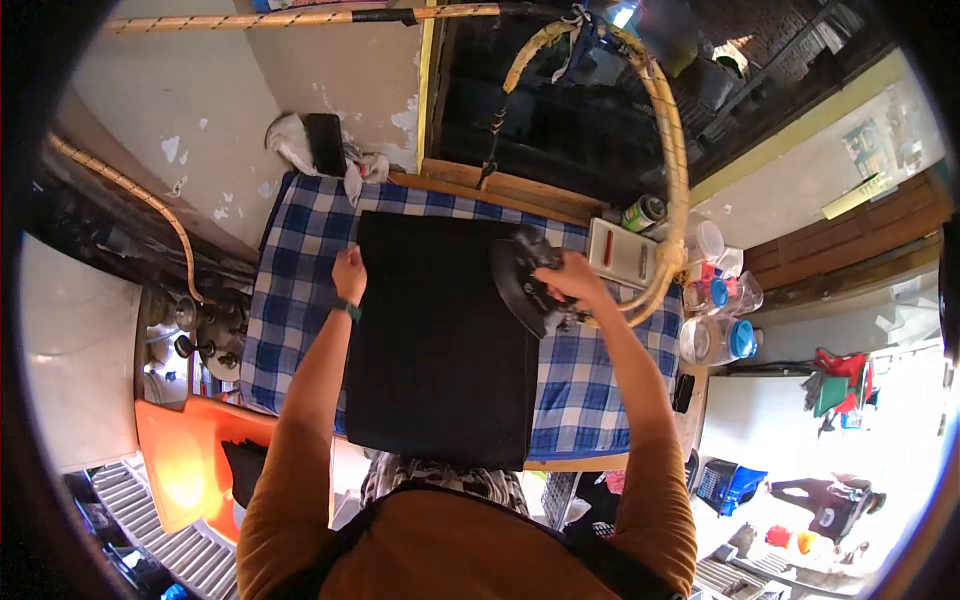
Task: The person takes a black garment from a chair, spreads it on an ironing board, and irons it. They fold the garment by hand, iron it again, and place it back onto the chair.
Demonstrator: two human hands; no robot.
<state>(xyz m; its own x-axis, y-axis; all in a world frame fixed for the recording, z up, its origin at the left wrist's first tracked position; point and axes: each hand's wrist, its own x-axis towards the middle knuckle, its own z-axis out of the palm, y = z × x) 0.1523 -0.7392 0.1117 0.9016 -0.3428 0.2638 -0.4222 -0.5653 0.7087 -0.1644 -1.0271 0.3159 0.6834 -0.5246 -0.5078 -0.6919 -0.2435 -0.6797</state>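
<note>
A black folded cloth [430, 350] lies flat over the blue-and-white checked cover [585, 400] of the table, its near edge reaching the table's front. At the cloth's upper left edge is my left hand [349, 274], fingers curled together against the fabric; the fingertips are partly hidden. My right hand [572, 280] is wrapped around the handle of a dark iron [515, 288]. The iron rests on the upper right part of the cloth, its soleplate hidden and one side past the cloth's edge.
A wrapped hose [674, 150] loops down from above on the right. Beyond it stand a white tray [618, 252], a can [643, 212] and several clear jars [712, 340]. A white rag [290, 140] lies at the back left corner. An orange chair [180, 450] stands left.
</note>
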